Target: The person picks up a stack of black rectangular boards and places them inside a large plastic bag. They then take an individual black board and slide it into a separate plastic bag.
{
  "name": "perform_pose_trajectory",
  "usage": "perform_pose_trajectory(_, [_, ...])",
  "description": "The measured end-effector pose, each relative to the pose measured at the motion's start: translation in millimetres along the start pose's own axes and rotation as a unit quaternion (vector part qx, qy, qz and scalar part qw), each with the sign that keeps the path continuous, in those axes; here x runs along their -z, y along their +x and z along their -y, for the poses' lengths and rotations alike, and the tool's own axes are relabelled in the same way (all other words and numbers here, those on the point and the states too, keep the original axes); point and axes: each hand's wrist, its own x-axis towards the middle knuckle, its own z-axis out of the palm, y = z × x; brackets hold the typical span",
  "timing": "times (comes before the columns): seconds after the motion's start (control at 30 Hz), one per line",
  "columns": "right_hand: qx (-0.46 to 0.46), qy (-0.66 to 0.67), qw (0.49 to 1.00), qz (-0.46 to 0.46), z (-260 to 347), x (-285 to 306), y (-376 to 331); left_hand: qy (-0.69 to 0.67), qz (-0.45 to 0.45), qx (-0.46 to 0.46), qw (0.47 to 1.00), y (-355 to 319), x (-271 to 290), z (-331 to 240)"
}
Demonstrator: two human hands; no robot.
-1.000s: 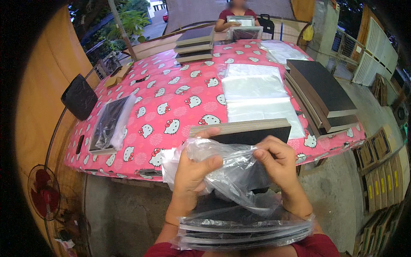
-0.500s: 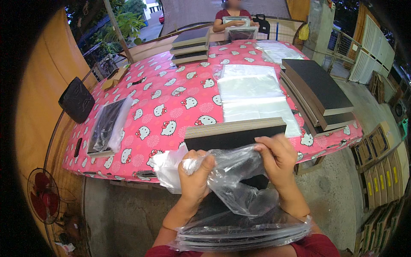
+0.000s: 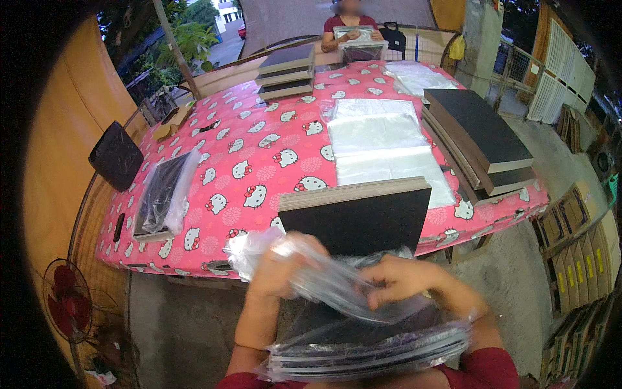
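Note:
Bunched clear plastic (image 3: 334, 282) stretches between my hands, just above my lap. My left hand (image 3: 285, 269), smeared by motion, is closed around its gathered left end. The fingers of my right hand (image 3: 411, 279) curl in a pinch on its right part. Below them, against my body, lies a black panel in clear plastic (image 3: 363, 347), its near edge showing several whitish layers. Beyond my hands, a stack of black boards (image 3: 356, 220) stands on edge at the near side of the table, pale layered edges facing up. Crumpled plastic sits beside my left hand.
The table (image 3: 259, 168) wears a pink patterned cloth. Clear plastic sleeves (image 3: 382, 146) lie mid-table, with thick black boards (image 3: 479, 129) to the right. A wrapped black panel (image 3: 165, 194) lies left; more boards (image 3: 285, 71) are stacked far off. Another person (image 3: 350, 32) handles a wrapped panel across the table.
Both hands have come lower, the right one most, turning from upright to bent over the plastic. The plastic is pulled into a narrower bunch, uncovering more of the upright boards.

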Motion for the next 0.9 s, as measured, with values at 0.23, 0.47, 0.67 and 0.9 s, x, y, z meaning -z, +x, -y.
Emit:
perform_pose_trajectory(0.23, [0.119,0.498,0.852,-0.109,-13.5,19.2,-24.9,0.173,0.043,0.113,0.978,-29.5,59.4,14.0])
perform_pose_trajectory(0.47, [0.219,0.293,0.931,0.002,-74.3,29.3,-33.9,-0.163,0.033,-0.141,0.976,-11.8,52.9,18.6])
perform_pose_trajectory(0.67, [0.106,0.386,0.909,-0.118,-62.2,17.2,-38.1,0.192,0.069,0.156,0.966,-23.0,44.4,7.7])
perform_pose_trajectory(0.9, [-0.074,0.202,0.975,-0.049,-59.5,13.2,-59.4,-0.267,-0.107,-0.076,0.955,-34.5,81.9,44.6])
